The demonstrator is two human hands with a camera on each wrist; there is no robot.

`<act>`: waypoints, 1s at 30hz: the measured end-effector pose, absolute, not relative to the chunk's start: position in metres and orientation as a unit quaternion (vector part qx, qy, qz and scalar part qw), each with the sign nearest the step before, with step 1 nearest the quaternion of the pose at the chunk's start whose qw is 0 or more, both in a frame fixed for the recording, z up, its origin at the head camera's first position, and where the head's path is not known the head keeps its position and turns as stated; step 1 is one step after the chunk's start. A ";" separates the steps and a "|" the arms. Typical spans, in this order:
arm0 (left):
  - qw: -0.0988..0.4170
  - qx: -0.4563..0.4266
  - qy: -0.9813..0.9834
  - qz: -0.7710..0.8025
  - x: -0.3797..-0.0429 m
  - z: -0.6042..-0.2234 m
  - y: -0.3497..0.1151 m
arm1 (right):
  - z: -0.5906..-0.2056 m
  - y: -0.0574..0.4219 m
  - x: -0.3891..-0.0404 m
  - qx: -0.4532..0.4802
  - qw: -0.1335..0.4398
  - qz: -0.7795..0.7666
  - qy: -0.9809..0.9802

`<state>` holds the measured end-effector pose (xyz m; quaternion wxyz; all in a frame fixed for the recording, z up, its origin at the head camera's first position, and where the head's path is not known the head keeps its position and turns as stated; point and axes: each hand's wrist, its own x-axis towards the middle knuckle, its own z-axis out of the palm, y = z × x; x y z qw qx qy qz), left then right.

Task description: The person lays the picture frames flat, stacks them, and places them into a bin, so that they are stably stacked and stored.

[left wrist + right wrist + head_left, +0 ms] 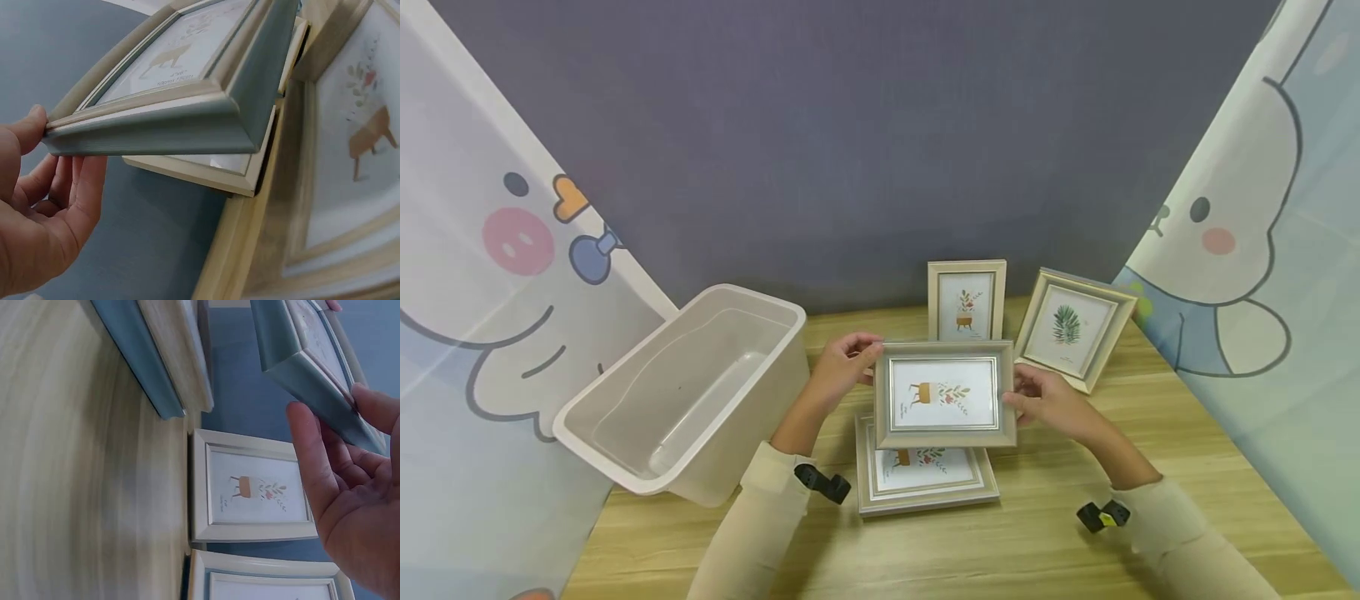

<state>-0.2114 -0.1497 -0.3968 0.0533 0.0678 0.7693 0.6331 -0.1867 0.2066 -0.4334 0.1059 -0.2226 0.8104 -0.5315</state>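
Observation:
Between both hands a grey-beige picture frame [946,440] is held up sideways, its plant print facing upward. My left hand [841,371] pinches its left edge, thumb on top and fingers beneath, as the left wrist view also shows. At the opposite edge my right hand [1051,402] pinches it the same way. Below it, partly covered, another picture frame [928,502] lies on the table; the right wrist view shows frame edges [165,356] stacked there. Two more stand behind: a cream frame with a potted plant [966,304] and one with a green leaf [1067,329].
A deep beige plastic bin [737,400] stands on the left of the wooden table [1037,533]. The dark grey panel [880,150] rises along the back. Cartoon-printed sheets [1225,250] hang at both sides.

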 end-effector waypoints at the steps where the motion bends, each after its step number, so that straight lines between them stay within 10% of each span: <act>1: 0.058 0.061 0.769 0.634 -0.211 -0.399 -0.151 | -0.435 0.206 -0.187 -0.222 0.111 -0.531 0.810; 30: 0.124 -0.021 0.771 0.624 -0.194 -0.446 -0.175 | -0.455 0.182 -0.184 -0.253 0.174 -0.488 0.817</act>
